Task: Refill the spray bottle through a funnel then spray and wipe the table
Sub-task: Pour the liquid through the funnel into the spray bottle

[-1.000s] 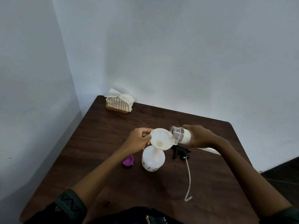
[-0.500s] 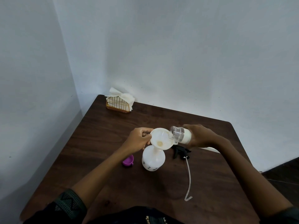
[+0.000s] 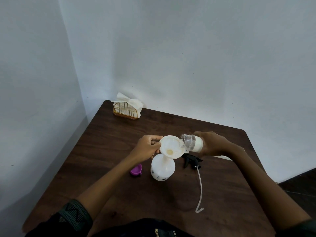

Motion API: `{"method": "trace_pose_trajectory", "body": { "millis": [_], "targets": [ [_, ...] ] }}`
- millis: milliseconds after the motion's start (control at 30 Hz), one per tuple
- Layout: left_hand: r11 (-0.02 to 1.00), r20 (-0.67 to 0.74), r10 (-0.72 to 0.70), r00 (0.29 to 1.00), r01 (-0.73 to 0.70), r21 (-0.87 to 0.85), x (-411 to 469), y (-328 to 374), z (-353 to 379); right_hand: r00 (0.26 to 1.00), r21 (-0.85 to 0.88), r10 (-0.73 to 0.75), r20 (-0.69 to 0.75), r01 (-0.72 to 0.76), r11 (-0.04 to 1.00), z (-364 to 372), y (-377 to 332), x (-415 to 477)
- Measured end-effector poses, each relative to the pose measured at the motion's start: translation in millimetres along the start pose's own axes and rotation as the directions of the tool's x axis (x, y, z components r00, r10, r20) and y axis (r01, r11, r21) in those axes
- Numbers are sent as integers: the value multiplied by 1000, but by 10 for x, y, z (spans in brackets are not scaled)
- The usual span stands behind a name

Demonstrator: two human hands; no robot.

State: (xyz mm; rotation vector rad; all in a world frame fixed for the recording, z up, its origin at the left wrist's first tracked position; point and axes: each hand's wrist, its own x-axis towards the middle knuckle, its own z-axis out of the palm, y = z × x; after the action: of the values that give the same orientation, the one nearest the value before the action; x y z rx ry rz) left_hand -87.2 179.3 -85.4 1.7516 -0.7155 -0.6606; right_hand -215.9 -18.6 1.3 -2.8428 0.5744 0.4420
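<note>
1. The dark wooden bench (image 3: pixel 106 151) fills the lower frame, set into a corner between two pale walls; its near-left and right-hand stretches lie bare.
2. The white spray bottle (image 3: pixel 162 170) stands upright near the bench's middle, long axis vertical, its neck hidden under the funnel.
3. The refill bottle (image 3: pixel 191 143) lies nearly horizontal above the bench, its clear open mouth pointing left and slightly down over the funnel's right rim. The right hand (image 3: pixel 213 144) is wrapped around its white body, fingers clenched on it.
4. The white funnel (image 3: pixel 172 147) sits in the spray bottle's neck, bowl opening upward and tilted a little toward the camera. The left hand (image 3: pixel 147 148) grasps its left rim with the fingers (image 3: pixel 154 138).
5. The black trigger head (image 3: pixel 191 160) lies just right of the spray bottle — its pale dip tube (image 3: pixel 200 185) trails toward the near edge.
6. A gold wire napkin holder (image 3: pixel 125 111) with white napkins stands at the far-left corner, well apart.
7. A purple cap (image 3: pixel 136 170) rests just left of the spray bottle, under the left forearm.
</note>
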Motion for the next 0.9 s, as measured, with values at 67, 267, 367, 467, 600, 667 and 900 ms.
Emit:
{"method": "trace_pose_trajectory", "body": {
  "millis": [67, 267, 367, 467, 600, 667, 900],
  "targets": [
    [1000, 1, 4, 1000, -4, 1, -3, 3, 1, 1000, -7, 0, -1, 0, 1000, -5, -4, 1],
    [1000, 3, 0, 1000, 0, -1, -1, 2, -3, 1000, -6, -10, -12, 10, 1000, 1, 5, -2],
    [1000, 1, 4, 1000, -4, 2, -5, 1, -3, 1000, 3, -13, -20, 13, 1000, -1, 6, 3],
    [1000, -1, 10, 1000, -10, 4, 0, 0, -2, 1000, 3, -18, -15, 18, 1000, -14, 4, -4],
    [1000, 4, 13, 1000, -13, 4, 5, -6, -7, 1000, 10, -17, -15, 17, 1000, -28, -2, -14],
    [1000, 5, 12, 1000, -12, 7, 6, -7, -6, 1000, 10, -18, -15, 18, 1000, -34, -4, -18],
    [1000, 10, 6, 1000, -6, 4, -1, -7, -4, 1000, 16, -24, -13, 24, 1000, -34, 10, -38]
  ]
}}
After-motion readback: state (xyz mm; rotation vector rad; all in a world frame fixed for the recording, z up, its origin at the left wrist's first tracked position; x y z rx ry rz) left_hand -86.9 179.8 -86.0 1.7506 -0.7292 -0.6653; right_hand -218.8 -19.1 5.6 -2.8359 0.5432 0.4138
